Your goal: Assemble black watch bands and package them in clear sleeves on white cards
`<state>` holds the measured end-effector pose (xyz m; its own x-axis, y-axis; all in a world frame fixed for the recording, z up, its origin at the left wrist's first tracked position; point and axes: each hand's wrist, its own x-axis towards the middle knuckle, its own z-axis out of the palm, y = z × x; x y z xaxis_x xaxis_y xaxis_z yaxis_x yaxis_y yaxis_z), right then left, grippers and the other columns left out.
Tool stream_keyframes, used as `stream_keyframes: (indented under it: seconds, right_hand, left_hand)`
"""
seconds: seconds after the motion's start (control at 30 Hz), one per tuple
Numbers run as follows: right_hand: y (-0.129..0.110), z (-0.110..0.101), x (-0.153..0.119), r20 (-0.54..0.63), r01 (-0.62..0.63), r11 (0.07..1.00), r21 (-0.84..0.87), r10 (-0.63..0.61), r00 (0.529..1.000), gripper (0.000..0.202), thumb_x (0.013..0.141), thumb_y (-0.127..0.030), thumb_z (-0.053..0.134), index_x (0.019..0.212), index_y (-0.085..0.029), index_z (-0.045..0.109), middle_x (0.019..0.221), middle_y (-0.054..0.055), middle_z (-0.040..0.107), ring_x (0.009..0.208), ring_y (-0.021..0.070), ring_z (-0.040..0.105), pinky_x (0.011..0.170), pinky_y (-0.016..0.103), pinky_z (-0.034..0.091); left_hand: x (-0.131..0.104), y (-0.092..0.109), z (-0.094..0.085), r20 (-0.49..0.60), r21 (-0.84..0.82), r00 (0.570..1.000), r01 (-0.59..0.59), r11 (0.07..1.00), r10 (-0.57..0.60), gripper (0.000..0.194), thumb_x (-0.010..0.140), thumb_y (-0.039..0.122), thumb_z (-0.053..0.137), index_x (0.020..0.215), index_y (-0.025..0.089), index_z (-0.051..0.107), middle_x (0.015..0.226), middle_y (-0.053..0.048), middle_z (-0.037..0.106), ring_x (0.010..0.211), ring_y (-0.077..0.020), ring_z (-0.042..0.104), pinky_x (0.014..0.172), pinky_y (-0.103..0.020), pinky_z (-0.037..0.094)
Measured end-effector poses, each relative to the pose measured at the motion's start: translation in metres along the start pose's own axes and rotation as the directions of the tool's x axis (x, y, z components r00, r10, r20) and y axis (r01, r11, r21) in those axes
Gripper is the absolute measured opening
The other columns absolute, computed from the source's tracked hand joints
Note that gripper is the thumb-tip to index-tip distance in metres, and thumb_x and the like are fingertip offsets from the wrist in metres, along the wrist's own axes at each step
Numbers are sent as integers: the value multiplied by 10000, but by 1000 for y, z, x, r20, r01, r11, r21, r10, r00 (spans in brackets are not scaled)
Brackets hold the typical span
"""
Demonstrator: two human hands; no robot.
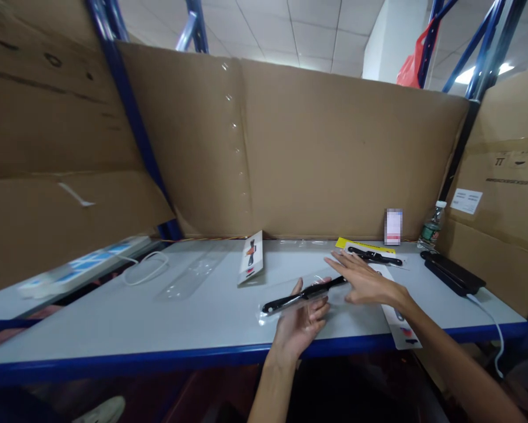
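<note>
My left hand [301,323], palm up with curled fingers, holds a black two-handled spokeshave [281,303] from below. The tool lies slantwise in a clear plastic blister shell [264,317], raised over the table. My right hand [363,281] is at the tool's right end, fingers stretched out and palm down; whether it touches the tool is hard to tell. Just beyond it lies a second black spokeshave [374,257] on a yellow-edged package card [365,244]. Partly under my right forearm, a printed white card [400,329] reaches the table's front edge.
A folded printed card [251,258] stands mid-table, left of it a clear empty shell [193,273]. A power strip [83,267] and white cable [147,267] lie left. At right are a bottle [431,226] and black device [451,273]. Cardboard panels [334,153] enclose the table [158,329].
</note>
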<state>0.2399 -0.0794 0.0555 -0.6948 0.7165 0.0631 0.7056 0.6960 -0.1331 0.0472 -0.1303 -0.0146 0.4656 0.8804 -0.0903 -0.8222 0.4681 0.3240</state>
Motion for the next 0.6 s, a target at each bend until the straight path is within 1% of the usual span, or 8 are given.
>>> stream_keyframes:
  seconds: [0.07, 0.13, 0.2, 0.3, 0.4, 0.47, 0.53, 0.6]
  right_hand:
    - [-3, 3, 12, 25, 22, 1000, 14, -22, 999, 773, 751, -185, 697, 1483, -130, 455, 1513, 200, 449, 1425, 331, 380, 1164, 446, 296]
    - [-11, 8, 11, -16, -57, 998, 21, 57, 998, 591, 791, -235, 671, 1358, -112, 554, 1324, 194, 575, 1265, 321, 518, 1044, 416, 408]
    - [-27, 14, 2, -85, -175, 985, 2, 174, 981, 495, 839, -258, 621, 1310, -113, 573, 1234, 183, 599, 1172, 312, 563, 969, 405, 441]
    - [-59, 21, -16, -122, -306, 951, -44, 299, 946, 526, 880, -238, 556, 1393, -132, 523, 1243, 189, 588, 1156, 324, 573, 945, 424, 448]
    - [-88, 24, -26, -112, -395, 917, -49, 388, 915, 561, 904, -192, 486, 1462, -138, 478, 1275, 207, 573, 1172, 350, 580, 913, 437, 475]
    - [-101, 25, -27, -104, -429, 903, -27, 424, 900, 560, 915, -177, 460, 1473, -140, 477, 1273, 210, 575, 1151, 351, 604, 894, 434, 495]
    - [-108, 26, -27, -93, -430, 902, 23, 430, 898, 569, 923, -174, 460, 1492, -159, 463, 1268, 200, 588, 1117, 335, 634, 898, 429, 508]
    - [-111, 30, -27, -88, -407, 910, 84, 414, 906, 576, 939, -198, 478, 1513, -177, 441, 1300, 196, 591, 1134, 333, 637, 933, 444, 510]
  left_hand:
    - [2, -1, 0, -33, -10, 999, -17, 1000, 17, 446, 1036, 410, 380, 1166, 80, 648, 555, 56, 304, 425, -77, 306, 344, -140, 219]
    - [4, -4, 1, -76, -22, 994, -80, 997, 78, 430, 1039, 396, 387, 1141, 79, 659, 523, 70, 271, 410, -81, 300, 353, -153, 225]
    - [7, -8, 2, -131, -24, 975, -182, 983, 178, 439, 1049, 388, 368, 1127, 76, 667, 497, 75, 269, 399, -85, 310, 367, -167, 253]
    - [11, -13, 4, -195, -1, 927, -327, 945, 321, 451, 1056, 407, 358, 1148, 97, 673, 476, 77, 308, 391, -87, 341, 408, -181, 327]
    - [15, -16, 6, -216, 33, 880, -426, 904, 423, 401, 1048, 400, 398, 1220, 148, 659, 593, 22, 534, 486, -98, 504, 529, -203, 462]
    - [16, -16, 7, -224, 53, 859, -461, 886, 460, 375, 1044, 373, 411, 1251, 164, 645, 743, -25, 650, 615, -122, 619, 650, -238, 529]
    - [16, -16, 7, -237, 62, 857, -456, 888, 457, 408, 1042, 413, 398, 1256, 158, 634, 822, -60, 688, 716, -162, 683, 742, -291, 561]
    - [15, -16, 6, -259, 74, 858, -440, 895, 444, 463, 1031, 489, 382, 1272, 167, 612, 902, -93, 706, 807, -210, 724, 807, -362, 579]
